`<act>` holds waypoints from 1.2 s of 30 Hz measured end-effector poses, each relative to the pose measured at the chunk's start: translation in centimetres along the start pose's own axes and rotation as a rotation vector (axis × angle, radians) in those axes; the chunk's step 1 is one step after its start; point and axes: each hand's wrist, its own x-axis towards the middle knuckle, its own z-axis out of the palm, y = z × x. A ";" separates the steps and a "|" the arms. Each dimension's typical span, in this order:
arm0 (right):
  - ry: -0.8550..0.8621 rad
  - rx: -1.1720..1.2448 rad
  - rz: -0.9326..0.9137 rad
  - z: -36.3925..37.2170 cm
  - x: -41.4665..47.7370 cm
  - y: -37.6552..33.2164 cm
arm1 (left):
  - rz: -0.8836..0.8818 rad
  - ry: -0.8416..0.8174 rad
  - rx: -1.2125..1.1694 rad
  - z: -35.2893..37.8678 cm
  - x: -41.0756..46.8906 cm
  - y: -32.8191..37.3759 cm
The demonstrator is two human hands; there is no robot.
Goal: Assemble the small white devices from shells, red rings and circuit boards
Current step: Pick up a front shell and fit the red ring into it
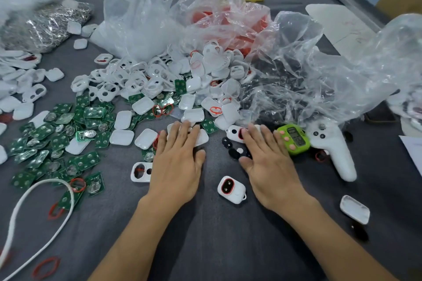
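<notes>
Both arms reach up from the bottom of the frame; left hand (177, 159) and right hand (269, 162) lie flat, fingers straight.

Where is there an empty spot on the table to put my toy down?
The biggest bare patch of grey cloth lies between the left forearm and right forearm, nearer than the finished white device. Another lies between the left forearm and the white cord. It is crowded left with green circuit boards, ahead with white shells, and by the black buttons.
</notes>
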 end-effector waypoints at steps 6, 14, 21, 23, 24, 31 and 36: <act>0.151 0.056 0.168 0.1 0.5 -0.1 | 0.007 -0.066 -0.012 0.0 1.9 0.2; 0.334 0.285 0.142 -2.2 5.6 -4.4 | -0.100 0.126 -0.091 -3.5 1.4 -1.5; -0.003 0.294 -0.117 -1.0 15.7 -10.2 | -0.459 0.050 -0.069 -5.6 2.8 -9.2; -0.076 0.264 -0.197 -0.4 18.3 -12.4 | -0.462 0.043 -0.055 -5.5 3.5 -9.9; -0.103 0.264 -0.228 -0.1 19.3 -13.5 | -0.449 0.057 -0.055 -5.4 3.9 -9.9; 0.040 0.173 -0.241 1.0 21.2 -15.2 | -0.476 0.200 -0.218 -5.6 5.3 -9.6; 0.112 0.382 -0.095 -0.2 19.8 -11.6 | -0.502 0.287 -0.459 -5.7 5.0 -10.4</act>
